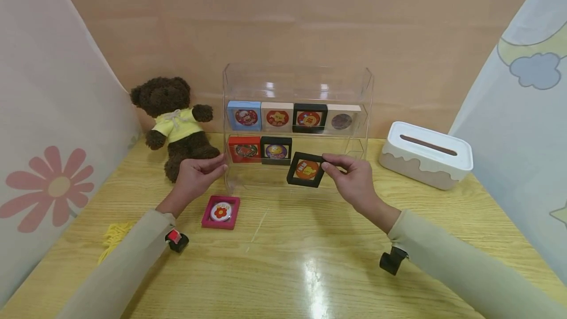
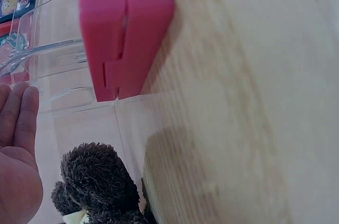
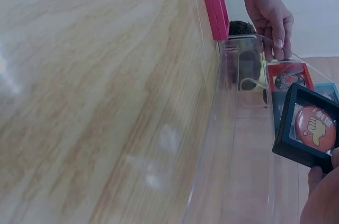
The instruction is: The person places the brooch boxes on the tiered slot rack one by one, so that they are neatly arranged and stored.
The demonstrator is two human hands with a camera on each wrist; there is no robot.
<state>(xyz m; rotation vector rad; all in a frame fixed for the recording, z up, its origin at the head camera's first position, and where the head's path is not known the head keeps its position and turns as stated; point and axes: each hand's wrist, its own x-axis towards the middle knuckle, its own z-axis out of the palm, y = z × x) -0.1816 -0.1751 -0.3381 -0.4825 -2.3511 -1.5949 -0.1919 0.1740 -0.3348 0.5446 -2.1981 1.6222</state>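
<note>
My right hand point(image 1: 356, 181) pinches the right edge of a black square display frame point(image 1: 305, 170) between thumb and fingers. Inside the frame is a round orange-red badge with a yellow thumbs-up hand. It is tilted, in front of the lower tier of a clear acrylic display rack point(image 1: 297, 82). At the rack's left side, the nearly straight fingertips of my left hand point(image 1: 195, 178) rest by the edge. The lower tier bears a red frame point(image 1: 244, 150) and another black frame point(image 1: 276, 151). A pink frame point(image 1: 220, 212) with a flower badge stands on the table before the rack.
The upper tier carries a blue frame point(image 1: 244, 116), two pale frames and a black one. Left of the rack sits a brown teddy bear point(image 1: 177, 127) in a yellow top. To the right is a white tissue box point(image 1: 427, 154). Yellow strands point(image 1: 116, 238) lie by my left sleeve.
</note>
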